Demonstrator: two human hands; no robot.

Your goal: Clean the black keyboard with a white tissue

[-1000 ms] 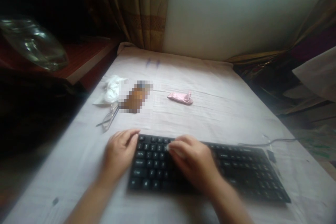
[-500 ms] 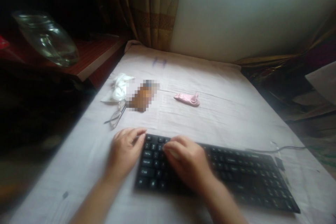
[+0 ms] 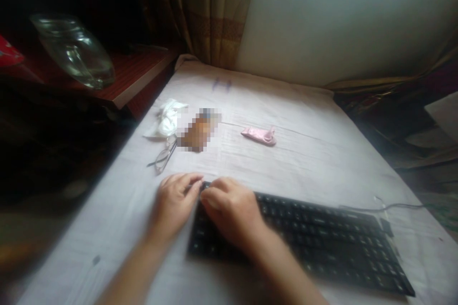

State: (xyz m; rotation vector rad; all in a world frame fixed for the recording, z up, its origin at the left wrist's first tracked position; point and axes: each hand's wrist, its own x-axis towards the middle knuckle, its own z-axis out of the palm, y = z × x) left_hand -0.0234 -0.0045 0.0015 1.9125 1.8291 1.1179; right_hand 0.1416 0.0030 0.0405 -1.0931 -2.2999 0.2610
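Observation:
A black keyboard (image 3: 322,243) lies across the near part of a table covered in pale cloth (image 3: 304,162). My left hand (image 3: 174,202) rests at the keyboard's left end, fingers curled against its top-left corner. My right hand (image 3: 229,217) lies over the keyboard's left section, fingers bent down and bunched onto the keys right beside my left hand. What the bunched fingers may hold is hidden. The keys under both hands are hidden.
Behind the keyboard lie folded glasses (image 3: 162,156), a crumpled white tissue (image 3: 166,118), a blurred-out orange item (image 3: 199,129) and a small pink pouch (image 3: 259,135). A glass jar (image 3: 73,50) lies on a dark red shelf at left. The keyboard cable (image 3: 393,208) trails right. Curtain and wall stand behind.
My right hand has slid left along the keyboard until it sits next to my left hand. The camera view has shifted slightly left. My left hand has stayed at the corner.

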